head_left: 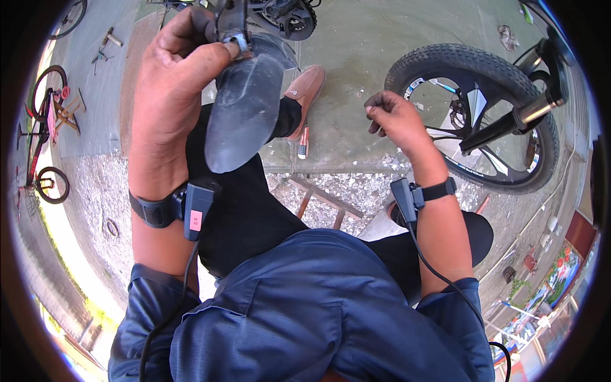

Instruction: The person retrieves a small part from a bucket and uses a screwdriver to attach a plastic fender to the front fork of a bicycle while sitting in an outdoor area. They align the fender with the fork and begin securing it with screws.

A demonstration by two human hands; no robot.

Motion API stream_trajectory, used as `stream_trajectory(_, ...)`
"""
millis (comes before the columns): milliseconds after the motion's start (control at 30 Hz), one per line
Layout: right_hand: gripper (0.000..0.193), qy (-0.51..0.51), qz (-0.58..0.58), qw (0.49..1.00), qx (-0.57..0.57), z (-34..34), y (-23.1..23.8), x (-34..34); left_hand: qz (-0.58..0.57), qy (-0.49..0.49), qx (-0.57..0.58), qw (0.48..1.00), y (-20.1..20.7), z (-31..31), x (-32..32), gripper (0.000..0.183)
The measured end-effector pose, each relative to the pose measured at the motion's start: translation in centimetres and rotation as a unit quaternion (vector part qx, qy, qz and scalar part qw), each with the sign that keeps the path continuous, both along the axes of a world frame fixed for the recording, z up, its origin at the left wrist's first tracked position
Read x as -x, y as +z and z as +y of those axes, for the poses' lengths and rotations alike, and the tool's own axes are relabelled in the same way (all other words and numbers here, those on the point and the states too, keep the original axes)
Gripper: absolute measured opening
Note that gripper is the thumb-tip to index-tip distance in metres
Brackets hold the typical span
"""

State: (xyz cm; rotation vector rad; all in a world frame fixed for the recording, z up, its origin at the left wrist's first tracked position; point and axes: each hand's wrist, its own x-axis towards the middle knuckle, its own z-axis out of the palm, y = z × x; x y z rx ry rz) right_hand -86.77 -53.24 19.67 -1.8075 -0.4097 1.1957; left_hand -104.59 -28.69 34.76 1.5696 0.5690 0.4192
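At the upper left, my left hand [175,76] is closed, its thumb and fingers pinching a metal bracket [237,43]. Right under the bracket hangs a dark, scuffed, tongue-shaped piece [245,108], rounded at its lower end; I cannot tell for certain what part it is. My right hand [398,121] hovers away from it, just left of a fat-tyred bicycle wheel [461,54]. Its fingers are curled with thumb and forefinger drawn together, and whatever may be between them is too small to make out. A suspension fork [525,118] reaches to the wheel's hub.
A small striped packet [303,143] lies on the floor beside my brown shoe [307,89]. Dark bicycle parts [286,16] stand at the top. To the far left are a hammer [114,37] and a red bicycle [39,140]. A wooden frame [324,196] lies below my hands.
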Motion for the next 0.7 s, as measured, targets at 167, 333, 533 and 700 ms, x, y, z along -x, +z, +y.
stream_trajectory(167, 0.015, 0.132, -0.094, 0.977, 0.141, -2.2, -14.3, 2.7, 0.026, 0.083, 0.028, 0.996, 0.2, 0.9, 0.5, 0.036)
stream_trajectory(333, 0.024, 0.248, -0.208, 0.926, 0.193, -3.2, -19.8, 4.7, -0.088, 0.143, 0.062, 0.984, -2.3, 4.2, 4.5, 0.033)
stream_trajectory(533, 0.036, 0.338, -0.231, 0.890, 0.202, -1.4, -21.4, 5.0, -0.058, 0.273, 0.094, 0.956, -2.4, 2.8, 3.6, 0.047)
stream_trajectory(700, 0.036, 0.365, -0.262, 0.870, 0.201, -0.5, -22.7, 5.3, -0.061, 0.259, 0.093, 0.960, -2.8, 3.9, 3.6, 0.033)
